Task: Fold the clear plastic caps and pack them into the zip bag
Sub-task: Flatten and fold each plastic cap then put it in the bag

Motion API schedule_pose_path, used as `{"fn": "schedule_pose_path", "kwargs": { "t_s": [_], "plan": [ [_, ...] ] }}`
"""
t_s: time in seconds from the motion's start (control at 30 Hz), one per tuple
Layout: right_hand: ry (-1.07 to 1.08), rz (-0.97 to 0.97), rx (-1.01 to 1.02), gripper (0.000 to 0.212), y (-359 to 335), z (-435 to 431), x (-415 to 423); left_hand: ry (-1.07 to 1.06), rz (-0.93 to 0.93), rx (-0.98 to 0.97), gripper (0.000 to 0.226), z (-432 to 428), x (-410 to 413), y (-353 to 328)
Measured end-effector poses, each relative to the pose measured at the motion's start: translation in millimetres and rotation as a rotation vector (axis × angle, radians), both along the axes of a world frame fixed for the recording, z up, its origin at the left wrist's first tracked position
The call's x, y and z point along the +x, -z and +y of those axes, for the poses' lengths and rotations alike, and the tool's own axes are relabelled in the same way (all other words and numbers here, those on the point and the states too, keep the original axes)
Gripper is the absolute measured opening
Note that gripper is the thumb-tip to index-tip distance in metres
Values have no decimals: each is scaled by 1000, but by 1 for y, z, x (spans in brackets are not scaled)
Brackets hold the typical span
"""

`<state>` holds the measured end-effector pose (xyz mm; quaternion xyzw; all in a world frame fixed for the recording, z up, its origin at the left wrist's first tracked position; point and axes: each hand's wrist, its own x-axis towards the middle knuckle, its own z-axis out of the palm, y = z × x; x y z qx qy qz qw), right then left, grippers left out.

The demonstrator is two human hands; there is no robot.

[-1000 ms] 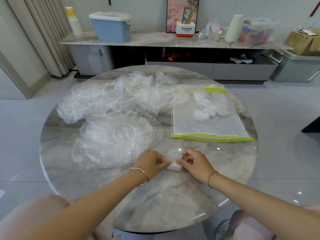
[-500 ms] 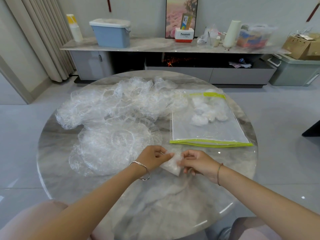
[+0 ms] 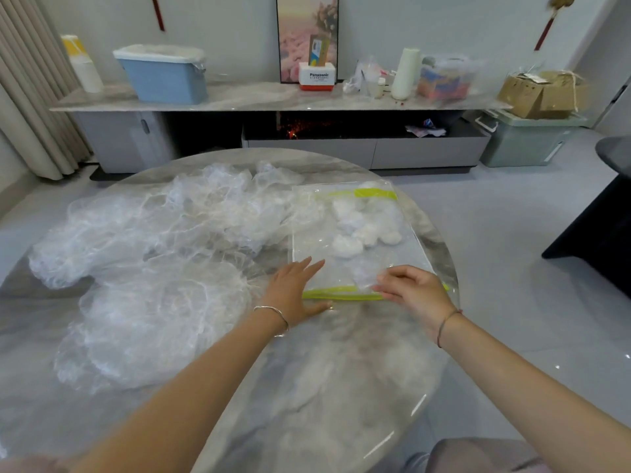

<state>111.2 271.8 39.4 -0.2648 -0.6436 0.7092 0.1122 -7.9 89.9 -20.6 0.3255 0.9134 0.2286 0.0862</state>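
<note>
Several folded caps [image 3: 362, 230] are packed in the bag [image 3: 406, 257] on the bench [image 3: 307, 387]; a large pile [image 3: 164, 254] is left unfolded beside it. The bag is pressed by the flat left hand [image 3: 293, 288]. The right hand [image 3: 413, 288] is curled at its mouth; whether round another cap [image 3: 365, 276] cannot be told.

The left hand [image 3: 293, 291] lies flat, straight fingers [image 3: 308, 269] pressing the zip bag [image 3: 403, 247] at its near left corner. The right hand [image 3: 415, 288] curls its fingers [image 3: 392, 273] at the bag's green near edge; folded caps [image 3: 362, 230] lie inside beyond them, loose caps [image 3: 164, 240] heaped leftward.
</note>
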Motion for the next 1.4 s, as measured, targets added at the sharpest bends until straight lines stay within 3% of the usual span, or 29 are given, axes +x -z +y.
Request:
{"fn": "schedule_pose_path", "kwargs": {
  "t_s": [0.07,0.13,0.23,0.37,0.47,0.57,0.7,0.77,0.83,0.93,1.03,1.17,1.27,1.4],
  "plan": [
    [19,27,104,16,3,8,1,50,48,-181,75,9,-11,3],
    [7,69,234,18,7,11,0,69,71,-193,59,16,-20,1],
    [-52,144,458,21,14,13,0,59,102,-108,40,24,-30,-11],
    [-75,233,882,11,33,8,-4,-49,147,162,43,35,-25,-36],
    [1,268,1075,5,39,8,-16,-83,241,245,39,41,-16,-48],
    [-5,74,1189,25,42,14,-32,-77,309,301,44,42,-6,-53],
    [-266,-511,1436,67,49,21,-51,-61,347,309,46,41,-1,-56],
    [-368,-651,1401,67,49,24,-53,-39,401,283,57,37,-2,-55],
    [-421,-689,1332,66,48,24,-52,-49,401,189,46,35,-8,-48],
    [-453,-672,1277,66,48,15,-48,-14,303,-135,41,29,-14,-35],
    [-605,-651,1283,64,53,-4,-35,78,205,-341,52,13,-12,-27],
    [-833,-494,1244,54,52,-44,-13,2,230,-436,66,-36,-5,-26],
    [-831,-259,1318,43,42,-69,-10,-110,240,-497,71,-87,-3,-27],
    [-850,-158,1344,73,37,-92,-20,-247,96,-433,67,-145,5,-24]
  ]
}}
